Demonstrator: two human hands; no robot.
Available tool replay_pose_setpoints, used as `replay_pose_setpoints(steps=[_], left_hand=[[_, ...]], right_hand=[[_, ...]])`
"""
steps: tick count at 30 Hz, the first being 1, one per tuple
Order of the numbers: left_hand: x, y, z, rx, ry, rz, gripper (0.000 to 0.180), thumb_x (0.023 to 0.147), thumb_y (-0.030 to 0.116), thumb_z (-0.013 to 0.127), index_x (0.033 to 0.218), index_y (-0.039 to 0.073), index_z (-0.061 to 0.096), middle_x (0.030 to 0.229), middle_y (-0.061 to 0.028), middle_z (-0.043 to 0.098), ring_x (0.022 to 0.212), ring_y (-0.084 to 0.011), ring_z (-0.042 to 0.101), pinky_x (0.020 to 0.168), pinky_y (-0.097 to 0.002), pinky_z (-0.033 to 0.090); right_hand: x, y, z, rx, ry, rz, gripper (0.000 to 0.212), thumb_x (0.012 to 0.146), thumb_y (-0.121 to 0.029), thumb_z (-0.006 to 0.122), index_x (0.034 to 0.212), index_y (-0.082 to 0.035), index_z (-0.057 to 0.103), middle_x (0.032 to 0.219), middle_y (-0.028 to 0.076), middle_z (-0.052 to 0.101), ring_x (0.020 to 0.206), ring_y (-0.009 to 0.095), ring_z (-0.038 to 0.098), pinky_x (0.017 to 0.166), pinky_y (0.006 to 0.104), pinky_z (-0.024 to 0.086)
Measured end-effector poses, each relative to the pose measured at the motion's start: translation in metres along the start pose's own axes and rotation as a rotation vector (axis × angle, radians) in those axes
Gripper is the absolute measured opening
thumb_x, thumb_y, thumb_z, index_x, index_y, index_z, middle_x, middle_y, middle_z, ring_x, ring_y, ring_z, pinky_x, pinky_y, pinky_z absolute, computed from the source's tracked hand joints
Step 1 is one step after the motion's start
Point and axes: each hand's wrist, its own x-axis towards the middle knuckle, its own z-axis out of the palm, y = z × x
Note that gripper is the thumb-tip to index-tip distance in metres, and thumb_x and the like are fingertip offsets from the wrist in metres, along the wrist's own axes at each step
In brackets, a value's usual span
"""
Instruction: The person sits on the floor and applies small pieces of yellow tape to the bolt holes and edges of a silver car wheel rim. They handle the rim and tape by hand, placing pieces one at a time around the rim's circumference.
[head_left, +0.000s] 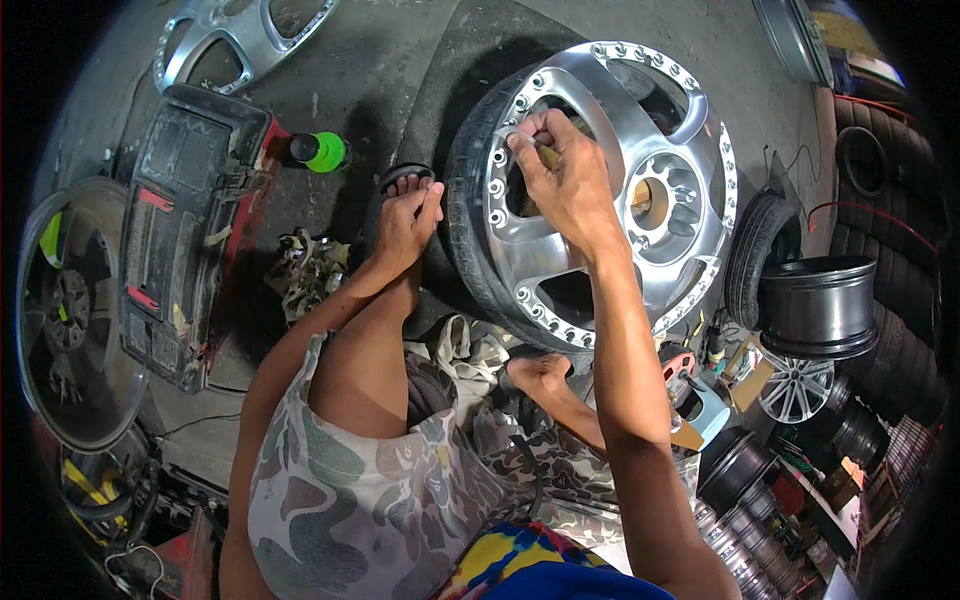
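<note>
A polished silver wheel face [560,90] rests on a black tyre [468,230] in front of me, with several bolts set around its rim. My right hand [568,170] reaches over the wheel's left side. Its thumb and forefinger are pinched together at the rim, beside the row of bolts; whatever small thing they grip is too small to make out. To the left of the tyre, my left hand [403,228] hovers above my foot with its fingers drawn together. Whether anything is between those fingertips is hidden.
A black and red toolbox [180,230] and a green bottle [322,152] stand at left, near a pile of small shiny pieces [305,270]. Another silver wheel [235,45] lies at far left, a dark wheel [80,320] nearer. A bare rim barrel [818,305] and stacked tyres [880,240] stand right.
</note>
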Motion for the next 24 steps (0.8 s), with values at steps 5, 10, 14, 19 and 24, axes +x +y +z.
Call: replay_pose_setpoints(steps=[5, 10, 14, 19, 24], left_hand=[[-0.001, -0.001, -0.001, -0.017, -0.03, -0.026, 0.052, 0.12, 0.033, 0.057, 0.083, -0.001, 0.072, 0.067, -0.0075, 0.068, 0.06, -0.0193, 0.067, 0.067, -0.0354, 0.054], [-0.001, -0.002, -0.001, -0.002, -0.011, -0.009, 0.053, 0.12, 0.035, 0.058, 0.083, -0.001, 0.072, 0.066, -0.0077, 0.068, 0.06, -0.0196, 0.066, 0.066, -0.0362, 0.053], [-0.001, 0.002, -0.003, -0.023, -0.028, -0.048, 0.053, 0.119, 0.036, 0.058, 0.082, 0.0, 0.072, 0.065, -0.0081, 0.066, 0.06, -0.02, 0.066, 0.066, -0.0365, 0.053], [0.001, 0.006, -0.002, -0.002, -0.025, -0.009, 0.053, 0.119, 0.035, 0.058, 0.081, 0.001, 0.072, 0.064, -0.0075, 0.066, 0.059, -0.0207, 0.066, 0.066, -0.0363, 0.052], [0.001, 0.003, -0.003, 0.0, -0.007, 0.017, 0.054, 0.119, 0.035, 0.058, 0.08, 0.002, 0.072, 0.063, -0.0066, 0.066, 0.059, -0.0209, 0.066, 0.067, -0.0365, 0.052]], right_hand=[[0.002, -0.001, 0.0, -0.05, 0.049, -0.019, 0.019, 0.107, -0.019, 0.073, 0.114, -0.001, 0.071, 0.091, 0.021, 0.079, 0.079, 0.034, 0.078, 0.081, 0.0458, 0.059], [-0.004, -0.01, -0.009, -0.039, -0.142, 0.071, 0.021, 0.107, -0.02, 0.073, 0.115, -0.001, 0.071, 0.092, 0.022, 0.079, 0.081, 0.034, 0.078, 0.082, 0.0468, 0.059], [-0.005, 0.002, -0.009, -0.06, -0.15, -0.025, 0.021, 0.107, -0.021, 0.073, 0.115, -0.002, 0.071, 0.091, 0.021, 0.078, 0.081, 0.033, 0.077, 0.081, 0.0472, 0.058], [-0.003, -0.001, -0.008, -0.03, -0.029, -0.002, 0.019, 0.109, -0.02, 0.074, 0.112, -0.002, 0.07, 0.091, 0.013, 0.075, 0.077, 0.024, 0.069, 0.077, 0.0406, 0.056], [-0.005, -0.001, -0.011, -0.083, -0.188, 0.009, 0.02, 0.109, -0.021, 0.074, 0.112, -0.002, 0.069, 0.091, 0.013, 0.075, 0.078, 0.025, 0.068, 0.076, 0.0424, 0.055]])
